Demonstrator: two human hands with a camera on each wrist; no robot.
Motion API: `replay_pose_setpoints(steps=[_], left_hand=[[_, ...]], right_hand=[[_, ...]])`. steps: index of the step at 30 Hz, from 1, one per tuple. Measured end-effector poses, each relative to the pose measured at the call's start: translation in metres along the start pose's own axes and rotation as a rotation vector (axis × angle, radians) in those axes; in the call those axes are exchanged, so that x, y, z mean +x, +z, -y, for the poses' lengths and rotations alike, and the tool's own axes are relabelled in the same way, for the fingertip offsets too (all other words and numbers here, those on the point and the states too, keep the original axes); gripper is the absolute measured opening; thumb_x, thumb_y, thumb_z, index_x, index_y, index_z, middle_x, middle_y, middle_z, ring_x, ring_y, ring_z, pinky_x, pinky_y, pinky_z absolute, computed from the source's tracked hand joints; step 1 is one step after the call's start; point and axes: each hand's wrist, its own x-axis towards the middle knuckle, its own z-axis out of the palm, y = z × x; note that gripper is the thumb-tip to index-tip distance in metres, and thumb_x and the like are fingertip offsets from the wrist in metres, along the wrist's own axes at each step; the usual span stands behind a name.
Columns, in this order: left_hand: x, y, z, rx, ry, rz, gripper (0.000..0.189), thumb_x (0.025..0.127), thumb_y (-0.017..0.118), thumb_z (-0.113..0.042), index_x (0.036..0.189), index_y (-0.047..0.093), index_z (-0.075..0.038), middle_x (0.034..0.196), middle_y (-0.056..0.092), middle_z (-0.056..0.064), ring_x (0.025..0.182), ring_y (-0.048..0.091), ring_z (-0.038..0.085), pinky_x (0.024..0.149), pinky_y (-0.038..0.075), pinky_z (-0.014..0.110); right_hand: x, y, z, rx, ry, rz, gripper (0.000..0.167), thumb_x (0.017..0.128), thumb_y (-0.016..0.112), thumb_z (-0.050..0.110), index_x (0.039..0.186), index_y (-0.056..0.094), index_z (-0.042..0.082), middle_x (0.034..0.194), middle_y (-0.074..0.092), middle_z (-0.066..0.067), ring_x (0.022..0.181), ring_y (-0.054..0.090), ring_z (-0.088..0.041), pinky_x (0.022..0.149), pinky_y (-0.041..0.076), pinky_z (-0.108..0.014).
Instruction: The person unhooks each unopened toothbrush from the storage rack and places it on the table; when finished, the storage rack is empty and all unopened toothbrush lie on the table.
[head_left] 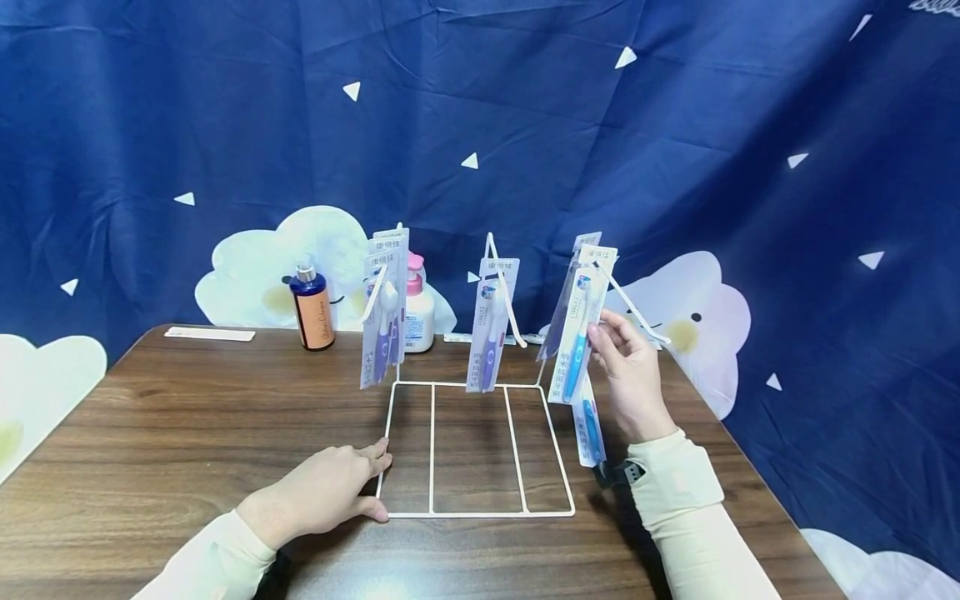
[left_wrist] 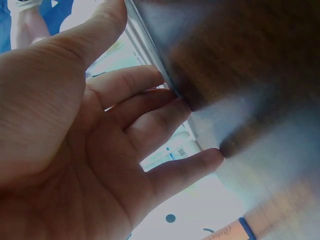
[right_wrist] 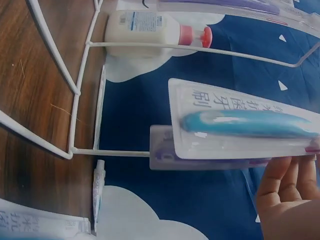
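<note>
A white wire rack (head_left: 480,515) stands on the wooden table, with packaged toothbrushes on its hooks. My right hand (head_left: 632,375) pinches the edge of a packaged blue toothbrush (head_left: 579,333) at the right hook; its card overlaps a purple one (right_wrist: 162,159) in the right wrist view. One packaged purple toothbrush (head_left: 491,333) hangs in the middle, and others (head_left: 375,350) hang on the left. My left hand (head_left: 322,492) rests at the rack base's left side, fingers extended and thumb at the front corner. Another packaged blue toothbrush (head_left: 590,429) lies beside the base's right side, near my right wrist.
Behind the rack stands a white pump bottle (head_left: 420,317) with a pink top. Left of it is a dark blue bottle (head_left: 313,312) with an orange label. A flat white strip (head_left: 210,334) lies near the table's back edge, before a blue curtain (head_left: 480,100).
</note>
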Motion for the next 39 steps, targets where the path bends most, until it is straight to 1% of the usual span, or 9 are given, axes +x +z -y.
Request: replay_pose_setpoints(steps=[4, 13, 19, 22, 27, 31, 33, 36, 39], left_hand=[[0.000, 0.000, 0.000, 0.002, 0.001, -0.001, 0.076, 0.083, 0.080, -0.054, 0.129, 0.073, 0.006, 0.139, 0.066, 0.029, 0.111, 0.075, 0.042, 0.091, 0.063, 0.048], [0.000, 0.000, -0.001, -0.001, 0.004, -0.009, 0.076, 0.082, 0.081, -0.054, 0.128, 0.073, 0.007, 0.138, 0.067, 0.030, 0.109, 0.076, 0.042, 0.090, 0.063, 0.048], [0.000, -0.001, -0.001, -0.001, 0.000, -0.002, 0.076, 0.082, 0.081, -0.053, 0.128, 0.073, 0.006, 0.139, 0.066, 0.029, 0.110, 0.076, 0.042, 0.090, 0.063, 0.048], [0.000, -0.001, -0.001, -0.002, 0.000, 0.003, 0.076, 0.082, 0.081, -0.053, 0.129, 0.072, 0.006, 0.139, 0.066, 0.029, 0.109, 0.076, 0.042, 0.090, 0.063, 0.048], [0.000, -0.001, -0.001, -0.005, -0.004, 0.011, 0.077, 0.082, 0.080, -0.055, 0.130, 0.072, 0.006, 0.140, 0.066, 0.029, 0.111, 0.075, 0.042, 0.090, 0.063, 0.049], [0.000, -0.001, -0.001, 0.001, 0.001, 0.009, 0.080, 0.082, 0.079, -0.058, 0.130, 0.072, 0.005, 0.139, 0.067, 0.029, 0.108, 0.076, 0.043, 0.088, 0.063, 0.049], [0.000, -0.002, 0.000, 0.008, 0.005, 0.006, 0.081, 0.081, 0.078, -0.059, 0.129, 0.073, 0.005, 0.138, 0.067, 0.029, 0.106, 0.076, 0.043, 0.086, 0.063, 0.049], [0.000, -0.002, -0.001, 0.008, 0.005, 0.006, 0.081, 0.081, 0.078, -0.059, 0.129, 0.073, 0.005, 0.138, 0.067, 0.029, 0.106, 0.076, 0.043, 0.087, 0.063, 0.049], [0.001, -0.002, -0.001, 0.010, 0.009, 0.004, 0.080, 0.081, 0.078, -0.059, 0.129, 0.073, 0.006, 0.138, 0.067, 0.029, 0.106, 0.076, 0.043, 0.088, 0.063, 0.048]], right_hand=[[0.001, -0.003, -0.001, 0.001, -0.007, 0.004, 0.020, 0.106, 0.065, 0.013, 0.126, 0.068, 0.013, 0.096, 0.072, 0.009, 0.089, 0.063, -0.008, 0.076, 0.053, -0.018], [0.001, -0.004, 0.002, -0.002, -0.015, 0.006, 0.022, 0.106, 0.065, 0.012, 0.127, 0.067, 0.009, 0.093, 0.070, 0.007, 0.086, 0.062, -0.008, 0.075, 0.053, -0.019], [0.000, -0.006, 0.008, 0.000, -0.015, -0.015, 0.020, 0.105, 0.068, 0.015, 0.125, 0.069, 0.012, 0.096, 0.068, 0.003, 0.087, 0.062, -0.008, 0.076, 0.053, -0.018], [0.000, -0.008, 0.010, 0.030, -0.005, -0.024, 0.019, 0.104, 0.068, 0.016, 0.123, 0.069, 0.014, 0.095, 0.067, 0.004, 0.087, 0.061, -0.008, 0.075, 0.052, -0.016], [0.001, -0.012, 0.014, 0.069, -0.007, -0.063, 0.018, 0.103, 0.071, 0.015, 0.120, 0.072, 0.019, 0.095, 0.068, 0.006, 0.087, 0.062, -0.006, 0.075, 0.052, -0.015], [0.003, -0.019, 0.014, 0.060, -0.019, -0.071, 0.017, 0.104, 0.069, 0.013, 0.117, 0.073, 0.022, 0.096, 0.070, 0.006, 0.087, 0.063, -0.005, 0.075, 0.053, -0.014], [0.005, -0.024, 0.013, 0.036, -0.024, -0.075, 0.019, 0.105, 0.066, 0.012, 0.117, 0.074, 0.024, 0.096, 0.072, 0.007, 0.087, 0.064, -0.004, 0.075, 0.054, -0.014], [0.009, -0.032, 0.011, 0.010, -0.005, -0.084, 0.021, 0.106, 0.064, 0.010, 0.115, 0.073, 0.028, 0.096, 0.075, 0.011, 0.086, 0.066, -0.001, 0.075, 0.055, -0.014], [0.012, -0.042, 0.006, -0.008, 0.021, -0.108, 0.024, 0.105, 0.064, 0.008, 0.113, 0.072, 0.029, 0.093, 0.076, 0.013, 0.082, 0.067, 0.000, 0.072, 0.054, -0.013]])
